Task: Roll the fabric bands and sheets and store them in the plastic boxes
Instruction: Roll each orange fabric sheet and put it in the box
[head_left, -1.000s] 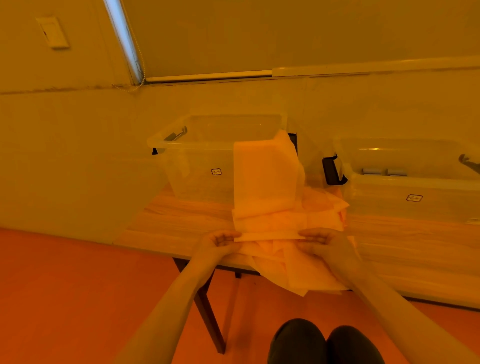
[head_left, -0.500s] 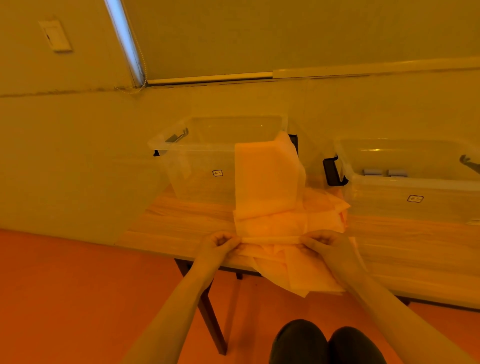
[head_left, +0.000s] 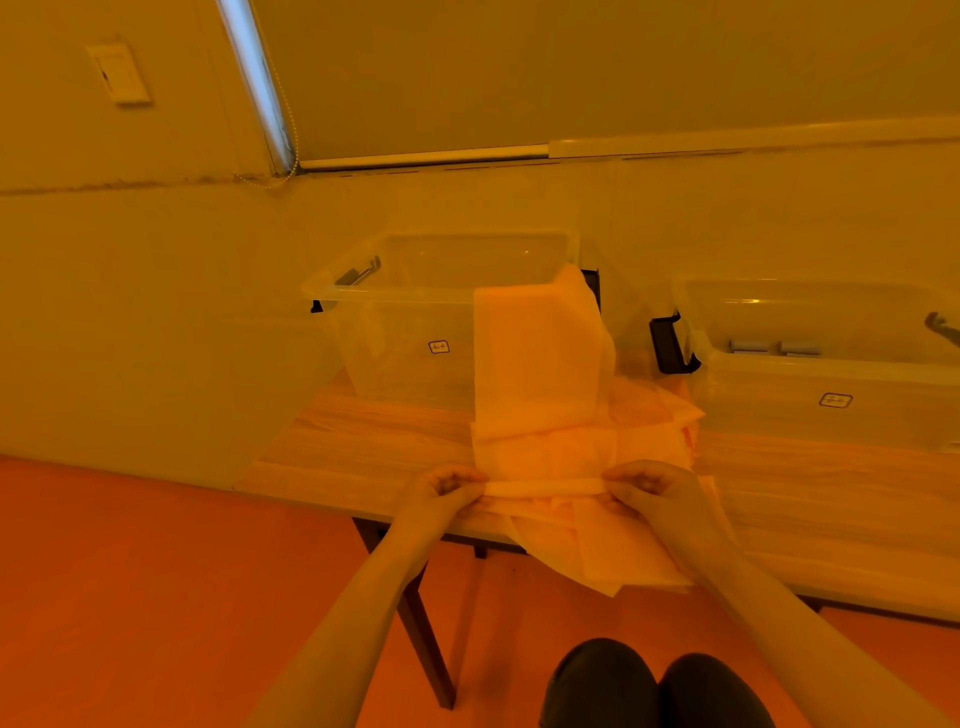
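Note:
A thin pale fabric sheet (head_left: 540, 364) runs from the table's near edge up over the front wall of the left clear plastic box (head_left: 405, 332). Its near end is turned into a narrow roll (head_left: 545, 487). My left hand (head_left: 441, 491) pinches the roll's left end and my right hand (head_left: 649, 491) pinches its right end. More loose sheets (head_left: 613, 551) lie under it and hang over the table edge. The right clear plastic box (head_left: 831, 374) holds two small grey rolls (head_left: 774, 347).
Both boxes stand on a wooden table (head_left: 353, 447) against the wall, and each has black handle latches (head_left: 670, 345). The table's dark leg (head_left: 421, 623) stands over an orange floor. My knees (head_left: 654, 686) show at the bottom.
The flat near edge of the sheet has been turned over into a narrow roll between my fingers. Both hands stay at the table's near edge.

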